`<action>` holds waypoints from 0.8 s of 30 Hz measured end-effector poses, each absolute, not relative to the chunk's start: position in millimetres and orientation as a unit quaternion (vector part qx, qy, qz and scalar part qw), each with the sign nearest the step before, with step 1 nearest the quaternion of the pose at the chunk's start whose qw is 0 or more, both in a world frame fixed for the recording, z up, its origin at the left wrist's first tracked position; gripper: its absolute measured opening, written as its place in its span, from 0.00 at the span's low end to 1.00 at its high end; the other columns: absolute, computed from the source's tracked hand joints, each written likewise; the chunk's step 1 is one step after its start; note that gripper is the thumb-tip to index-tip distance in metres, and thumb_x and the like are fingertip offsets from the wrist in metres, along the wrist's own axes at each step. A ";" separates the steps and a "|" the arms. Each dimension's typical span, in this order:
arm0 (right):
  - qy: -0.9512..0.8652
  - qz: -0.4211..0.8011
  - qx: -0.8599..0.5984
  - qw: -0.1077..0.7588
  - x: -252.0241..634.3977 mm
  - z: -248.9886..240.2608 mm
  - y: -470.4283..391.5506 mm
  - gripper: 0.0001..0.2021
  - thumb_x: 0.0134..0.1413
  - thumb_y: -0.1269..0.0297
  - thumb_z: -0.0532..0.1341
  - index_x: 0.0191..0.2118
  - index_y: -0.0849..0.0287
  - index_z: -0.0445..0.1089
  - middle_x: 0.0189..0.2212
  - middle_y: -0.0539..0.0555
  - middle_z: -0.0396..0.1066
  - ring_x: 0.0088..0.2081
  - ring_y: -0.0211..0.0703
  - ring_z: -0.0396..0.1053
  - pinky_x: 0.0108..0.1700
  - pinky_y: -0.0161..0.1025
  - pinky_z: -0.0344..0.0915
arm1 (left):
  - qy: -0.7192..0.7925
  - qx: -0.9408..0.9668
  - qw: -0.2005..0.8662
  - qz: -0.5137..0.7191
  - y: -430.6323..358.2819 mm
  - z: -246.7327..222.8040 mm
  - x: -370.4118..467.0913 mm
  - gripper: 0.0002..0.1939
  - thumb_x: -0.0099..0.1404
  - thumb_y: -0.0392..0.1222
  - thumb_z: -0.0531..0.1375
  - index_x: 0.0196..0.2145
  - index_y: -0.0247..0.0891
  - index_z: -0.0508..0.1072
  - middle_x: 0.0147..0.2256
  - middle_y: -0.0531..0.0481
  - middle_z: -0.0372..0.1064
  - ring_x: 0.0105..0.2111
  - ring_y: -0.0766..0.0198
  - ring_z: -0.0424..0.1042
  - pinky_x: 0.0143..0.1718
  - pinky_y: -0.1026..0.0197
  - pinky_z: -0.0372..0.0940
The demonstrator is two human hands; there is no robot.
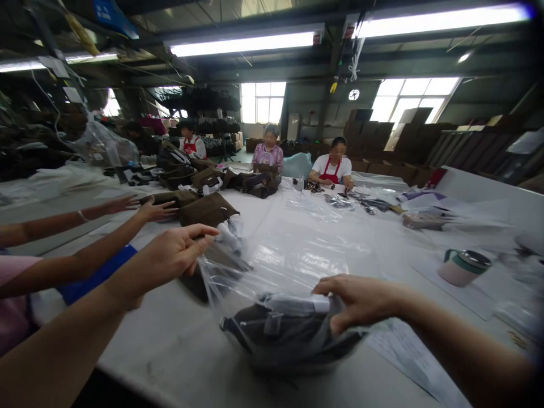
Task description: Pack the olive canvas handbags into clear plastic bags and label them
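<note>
A dark bag (280, 334) lies inside a clear plastic bag (272, 266) near the table's front edge. My left hand (181, 249) pinches the upper left corner of the plastic, its index finger pointing right. On the right side, my right hand (352, 300) grips the plastic at the dark bag's right end, thumb below and fingers above. A pale wrapped piece (297, 305) lies on top of the dark bag. The plastic spreads away over the white table (170, 345).
A co-worker's hands (155, 209) reach over brown bags (208, 212) at the left. A lidded mug (464, 266) and paper sheets (414, 357) are on the right. People sit across the table, near small dark parts (365, 201).
</note>
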State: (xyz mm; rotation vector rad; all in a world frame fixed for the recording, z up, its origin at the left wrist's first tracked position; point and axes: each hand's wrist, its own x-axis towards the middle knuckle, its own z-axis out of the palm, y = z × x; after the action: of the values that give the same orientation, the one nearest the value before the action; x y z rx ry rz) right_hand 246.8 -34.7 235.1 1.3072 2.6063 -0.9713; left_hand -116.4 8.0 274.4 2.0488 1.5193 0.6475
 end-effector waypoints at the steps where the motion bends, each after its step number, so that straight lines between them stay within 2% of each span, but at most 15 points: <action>1: 0.837 -0.298 0.457 0.043 258.8 239.4 -29.8 0.30 0.41 0.46 0.65 0.51 0.53 0.65 0.45 0.55 0.69 0.44 0.49 0.67 0.45 0.40 0.62 | 0.562 0.754 0.247 0.235 9.4 276.7 -117.3 0.24 0.60 0.57 0.53 0.47 0.38 0.69 0.13 0.57 0.62 0.14 0.68 0.58 0.15 0.68 0.50; 3: 0.807 -0.230 0.540 0.070 286.4 248.2 -19.0 0.40 0.38 0.47 0.66 0.58 0.55 0.57 0.46 0.58 0.69 0.45 0.54 0.66 0.46 0.46 0.61 | 0.569 0.752 0.242 0.227 14.6 281.5 -119.0 0.24 0.58 0.57 0.55 0.46 0.39 0.69 0.13 0.57 0.61 0.14 0.68 0.57 0.15 0.68 0.49; 4: 0.791 -0.189 0.576 0.083 300.6 252.7 -14.1 0.39 0.38 0.49 0.67 0.58 0.56 0.58 0.43 0.59 0.70 0.43 0.55 0.67 0.45 0.48 0.62 | 0.573 0.751 0.242 0.223 18.5 283.7 -119.8 0.23 0.58 0.57 0.56 0.45 0.39 0.70 0.13 0.58 0.61 0.14 0.69 0.57 0.15 0.68 0.49; 7: 0.778 -0.107 0.614 0.080 336.7 267.2 -5.8 0.26 0.43 0.55 0.65 0.50 0.57 0.66 0.31 0.54 0.73 0.34 0.51 0.70 0.37 0.45 0.63 | 0.575 0.753 0.239 0.213 34.3 288.1 -122.6 0.19 0.56 0.56 0.58 0.37 0.40 0.74 0.13 0.58 0.61 0.14 0.70 0.57 0.15 0.69 0.48; 9: 0.786 -0.083 0.612 0.026 352.3 276.3 -8.6 0.16 0.46 0.57 0.63 0.42 0.55 0.69 0.29 0.51 0.73 0.30 0.46 0.70 0.34 0.42 0.63 | 0.570 0.759 0.240 0.203 44.7 289.1 -125.3 0.18 0.56 0.57 0.58 0.32 0.39 0.75 0.13 0.57 0.61 0.13 0.70 0.57 0.14 0.68 0.49; 11: 0.784 -0.056 0.615 -0.053 359.0 281.9 -17.9 0.12 0.48 0.55 0.62 0.37 0.55 0.69 0.28 0.51 0.73 0.28 0.43 0.69 0.33 0.40 0.64 | 0.570 0.768 0.223 0.189 50.1 289.4 -127.1 0.18 0.57 0.56 0.57 0.32 0.39 0.75 0.13 0.57 0.61 0.13 0.69 0.58 0.14 0.68 0.49; 14: 0.791 -0.010 0.587 -0.172 347.3 279.8 -35.5 0.15 0.51 0.50 0.60 0.37 0.55 0.69 0.34 0.54 0.72 0.34 0.45 0.70 0.37 0.41 0.65 | 0.566 0.787 0.049 0.242 42.4 291.5 -118.1 0.16 0.59 0.53 0.56 0.37 0.41 0.74 0.17 0.57 0.65 0.17 0.67 0.63 0.18 0.67 0.55; 16: 0.818 -0.007 0.541 -0.194 323.8 273.1 -42.5 0.18 0.51 0.48 0.60 0.41 0.55 0.68 0.40 0.56 0.70 0.41 0.48 0.68 0.44 0.43 0.65 | 0.497 0.800 -0.070 0.328 29.0 293.9 -97.9 0.12 0.60 0.49 0.57 0.39 0.42 0.73 0.24 0.55 0.70 0.22 0.66 0.68 0.25 0.66 0.60; 18: 0.842 -0.070 0.506 -0.172 293.9 266.2 -43.0 0.18 0.55 0.50 0.57 0.45 0.55 0.66 0.41 0.57 0.70 0.41 0.48 0.69 0.45 0.44 0.65 | 0.383 0.842 -0.077 0.372 15.7 295.0 -67.1 0.10 0.62 0.45 0.57 0.39 0.41 0.73 0.31 0.53 0.73 0.29 0.66 0.71 0.32 0.66 0.63; 19: 0.842 -0.132 0.499 -0.157 279.7 263.5 -41.2 0.17 0.58 0.51 0.53 0.47 0.55 0.65 0.38 0.56 0.71 0.37 0.46 0.70 0.41 0.42 0.66 | 0.328 0.873 -0.048 0.358 10.9 294.3 -49.7 0.09 0.64 0.43 0.55 0.39 0.40 0.73 0.33 0.52 0.74 0.31 0.66 0.72 0.35 0.66 0.64; 22: 0.776 -0.361 0.503 -0.120 253.1 258.4 -32.5 0.17 0.63 0.57 0.44 0.50 0.55 0.62 0.31 0.53 0.71 0.22 0.36 0.69 0.25 0.34 0.68 | 0.248 0.943 0.029 0.220 7.4 286.1 -2.8 0.10 0.65 0.37 0.52 0.40 0.39 0.72 0.34 0.50 0.74 0.33 0.65 0.73 0.36 0.66 0.64; 24: 0.729 -0.468 0.490 -0.098 250.3 255.9 -27.7 0.16 0.60 0.62 0.46 0.50 0.56 0.62 0.34 0.54 0.70 0.21 0.35 0.69 0.19 0.31 0.65 | 0.255 0.958 0.047 0.125 11.7 277.8 16.6 0.11 0.64 0.33 0.52 0.40 0.39 0.72 0.32 0.49 0.75 0.32 0.64 0.73 0.34 0.66 0.64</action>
State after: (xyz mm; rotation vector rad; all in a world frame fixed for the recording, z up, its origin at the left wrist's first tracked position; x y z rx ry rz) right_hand 250.3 -27.7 255.9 1.6435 2.4460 -1.5690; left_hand 16.6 11.7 277.8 2.9209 0.7778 0.3813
